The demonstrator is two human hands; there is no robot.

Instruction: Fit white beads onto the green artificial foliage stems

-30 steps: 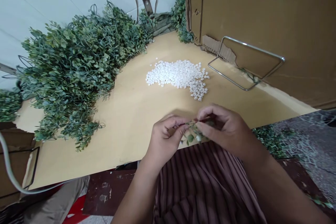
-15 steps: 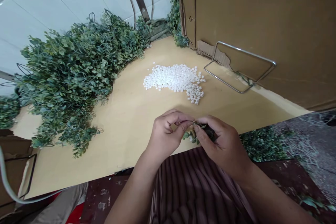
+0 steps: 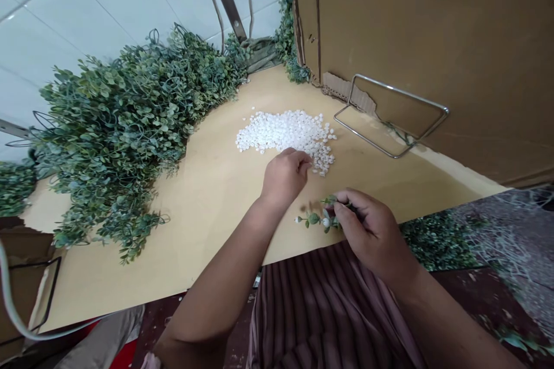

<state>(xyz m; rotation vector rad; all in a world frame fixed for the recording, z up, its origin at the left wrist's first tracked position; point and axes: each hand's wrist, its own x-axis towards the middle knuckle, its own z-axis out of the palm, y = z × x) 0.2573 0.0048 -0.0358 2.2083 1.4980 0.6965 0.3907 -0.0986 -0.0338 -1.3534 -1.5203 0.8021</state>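
My left hand (image 3: 286, 177) is at the near edge of a heap of small white beads (image 3: 283, 130), its fingers drawn together in a pinch. Whatever the fingertips hold, if anything, is hidden. My right hand (image 3: 367, 222) is closed round an artificial leafy sprig (image 3: 315, 219) near the table's front edge. Small green leaves and a few white bead-like buds on the sprig stick out to the left of the fingers. The rest of it is covered by the hand.
A big pile of artificial greenery (image 3: 125, 109) covers the table's left side. On the right, a bent metal wire frame (image 3: 372, 147) leans by a large cardboard box (image 3: 424, 23). More greenery (image 3: 437, 239) lies below the table (image 3: 208, 230) at right.
My left hand has let go of the sprig and moved forward to the white beads. The right hand keeps hold of the sprig, close to where it was.
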